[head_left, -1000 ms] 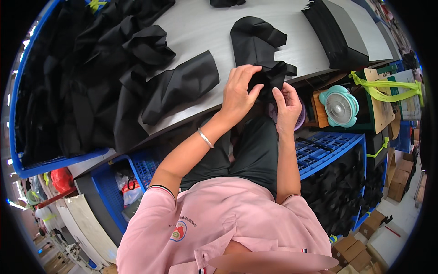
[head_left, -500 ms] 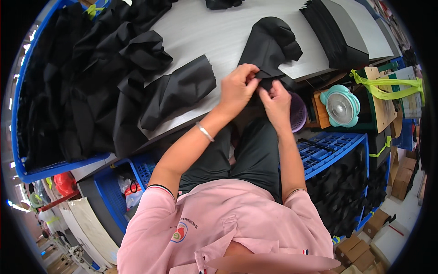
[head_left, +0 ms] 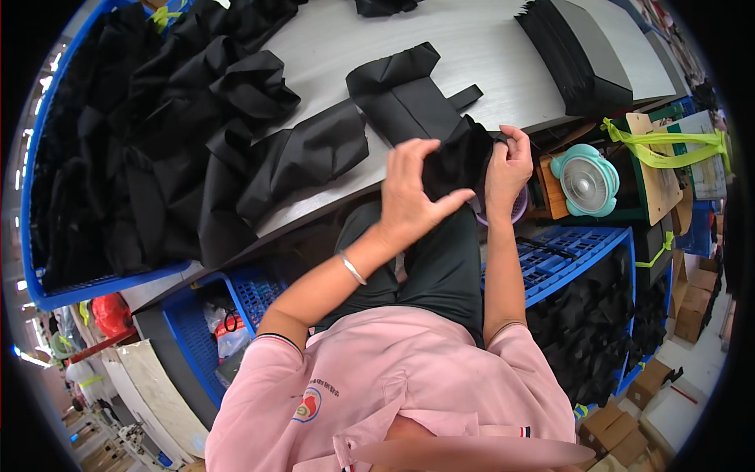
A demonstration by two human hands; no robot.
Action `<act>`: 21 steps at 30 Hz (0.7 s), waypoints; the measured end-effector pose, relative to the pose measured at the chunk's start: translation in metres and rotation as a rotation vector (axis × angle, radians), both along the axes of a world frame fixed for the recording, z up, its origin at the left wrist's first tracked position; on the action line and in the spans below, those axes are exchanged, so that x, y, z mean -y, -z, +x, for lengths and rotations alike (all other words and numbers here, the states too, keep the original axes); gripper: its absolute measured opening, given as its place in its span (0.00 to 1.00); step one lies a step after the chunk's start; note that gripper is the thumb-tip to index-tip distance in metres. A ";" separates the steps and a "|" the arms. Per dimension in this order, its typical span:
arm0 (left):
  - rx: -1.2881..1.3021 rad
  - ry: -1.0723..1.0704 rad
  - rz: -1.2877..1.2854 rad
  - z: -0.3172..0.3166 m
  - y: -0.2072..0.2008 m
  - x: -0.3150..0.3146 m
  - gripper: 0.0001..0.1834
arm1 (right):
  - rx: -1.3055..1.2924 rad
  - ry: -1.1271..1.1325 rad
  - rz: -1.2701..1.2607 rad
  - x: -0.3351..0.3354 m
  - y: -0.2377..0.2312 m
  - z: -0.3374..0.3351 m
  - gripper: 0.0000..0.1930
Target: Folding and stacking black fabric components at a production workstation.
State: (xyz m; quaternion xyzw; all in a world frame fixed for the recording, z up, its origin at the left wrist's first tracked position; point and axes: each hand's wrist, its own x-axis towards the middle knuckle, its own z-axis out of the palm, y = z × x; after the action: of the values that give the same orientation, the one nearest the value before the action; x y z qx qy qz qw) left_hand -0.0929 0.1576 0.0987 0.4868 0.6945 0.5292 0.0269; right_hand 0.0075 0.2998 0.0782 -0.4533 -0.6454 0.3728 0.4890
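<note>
Black cloth fills the left side of my view, heaped (head_left: 149, 141) in and over a blue crate (head_left: 102, 297) whose rim curves round toward the near side. Just right of the heap I have a loose black length (head_left: 314, 149) lying rumpled on the pale table (head_left: 314, 47), its right end close to the black fabric piece (head_left: 401, 102) at the hands. That piece lies with its far end folded on the table, a short strap-like tab (head_left: 466, 97) sticking out to the right, and its near part bunched between the hands at the table's near edge.

On the left hand (head_left: 413, 189), with a silver bangle (head_left: 354, 267) at the wrist, I read a wide grip: fingers and thumb stand well apart in a C, with the dark bunched cloth behind and between them. Whether its fingertips touch the cloth I cannot tell from here. To its right, the right hand (head_left: 510, 173) is narrow, thumb and fingertips pinched together at the right edge of the bunched cloth.

Behind the right hand I can partly see a purple basket (head_left: 521, 206), below table level. Farther right, a stack of black sheets (head_left: 578, 67) sits on the far part of the table; nearer me stand a teal fan (head_left: 586, 181) and a blue slatted crate (head_left: 578, 256).
</note>
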 end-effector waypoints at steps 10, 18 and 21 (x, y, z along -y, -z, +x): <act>0.017 -0.257 0.129 -0.007 0.020 -0.025 0.14 | 0.167 -0.079 0.100 0.060 -0.005 -0.013 0.16; -0.028 -0.228 0.229 -0.059 0.002 0.004 0.13 | 0.260 -0.137 0.156 0.038 0.019 -0.007 0.25; 0.133 -0.289 0.202 -0.090 0.020 0.015 0.15 | 0.208 -0.302 -0.258 0.022 -0.003 -0.003 0.27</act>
State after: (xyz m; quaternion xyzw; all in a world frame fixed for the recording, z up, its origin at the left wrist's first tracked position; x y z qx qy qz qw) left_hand -0.1825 0.1423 0.0787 0.3458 0.6973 0.6256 -0.0525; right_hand 0.0043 0.2776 0.0810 -0.4463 -0.6999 0.4724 0.2963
